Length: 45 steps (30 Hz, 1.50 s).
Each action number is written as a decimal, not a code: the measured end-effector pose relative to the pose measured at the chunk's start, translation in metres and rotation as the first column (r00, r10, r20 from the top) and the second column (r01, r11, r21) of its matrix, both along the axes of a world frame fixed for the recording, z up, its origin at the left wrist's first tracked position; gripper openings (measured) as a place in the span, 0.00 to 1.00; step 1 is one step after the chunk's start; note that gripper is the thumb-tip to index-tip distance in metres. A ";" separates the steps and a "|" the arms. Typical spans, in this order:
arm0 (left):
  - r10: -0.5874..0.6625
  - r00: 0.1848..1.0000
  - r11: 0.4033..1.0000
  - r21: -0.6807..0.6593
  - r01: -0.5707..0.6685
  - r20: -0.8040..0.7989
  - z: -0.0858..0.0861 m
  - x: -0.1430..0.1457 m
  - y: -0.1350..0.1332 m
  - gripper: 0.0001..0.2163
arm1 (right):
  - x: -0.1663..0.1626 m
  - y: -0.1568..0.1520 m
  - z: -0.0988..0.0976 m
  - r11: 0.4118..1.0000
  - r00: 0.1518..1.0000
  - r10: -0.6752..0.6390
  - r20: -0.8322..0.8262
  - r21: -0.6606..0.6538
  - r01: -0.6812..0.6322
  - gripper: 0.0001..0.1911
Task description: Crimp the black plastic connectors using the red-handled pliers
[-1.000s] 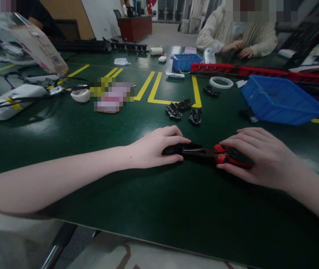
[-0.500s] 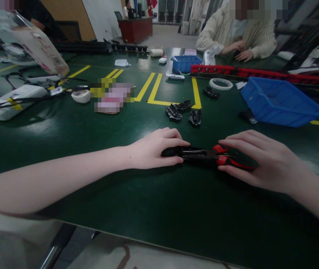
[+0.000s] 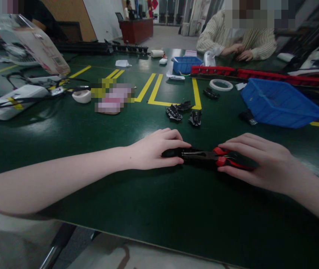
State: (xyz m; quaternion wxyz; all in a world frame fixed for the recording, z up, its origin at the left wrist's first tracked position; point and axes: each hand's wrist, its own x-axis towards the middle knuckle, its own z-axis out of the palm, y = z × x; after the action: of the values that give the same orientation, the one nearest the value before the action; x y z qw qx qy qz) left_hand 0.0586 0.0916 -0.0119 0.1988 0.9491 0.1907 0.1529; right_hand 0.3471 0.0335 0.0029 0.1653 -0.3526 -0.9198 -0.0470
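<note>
My right hand (image 3: 271, 162) grips the red handles of a pair of long-nose pliers (image 3: 201, 155), its fingers on both sides of them. The dark jaws point left, low over the green table. At the jaw tips my left hand (image 3: 156, 150) pinches a small black part (image 3: 172, 152) between thumb and fingers. The jaws meet or overlap this part; whether they are clamped on it I cannot tell. Beyond my hands lie several small black plastic pieces, among them a ribbed piece (image 3: 174, 112), an upright piece (image 3: 195, 117) and a farther piece (image 3: 211, 93).
A blue bin (image 3: 282, 104) stands at right, near a white tape ring (image 3: 221, 85) and red rails (image 3: 274, 75). A smaller blue bin (image 3: 187, 65) sits farther back. A phone (image 3: 114, 99), a white device (image 3: 13, 101) and cables lie at left. A person (image 3: 236, 41) sits opposite.
Both hands, the pliers and the black part stay nearly in place. The view has shifted very slightly.
</note>
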 end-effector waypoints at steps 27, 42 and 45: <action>0.030 0.999 0.999 0.033 -0.029 -0.017 -0.001 0.003 -0.001 0.18 | -0.001 0.000 0.003 0.998 0.999 -0.005 -0.040 -0.056 0.003 0.16; 0.017 1.000 0.999 0.035 -0.016 -0.020 -0.001 0.003 0.001 0.17 | -0.002 0.004 -0.006 0.994 0.994 -0.025 -0.103 -0.104 0.014 0.16; 0.018 0.999 0.999 0.048 -0.016 -0.032 0.000 0.002 0.001 0.17 | 0.001 0.004 -0.003 0.995 0.995 -0.010 -0.104 -0.101 0.000 0.16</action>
State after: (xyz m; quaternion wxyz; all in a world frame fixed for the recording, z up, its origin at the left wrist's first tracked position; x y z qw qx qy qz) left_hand 0.0610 0.0921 -0.0122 0.1716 0.9542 0.1981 0.1440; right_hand 0.3479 0.0372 -0.0003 0.1951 -0.3647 -0.9103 0.0176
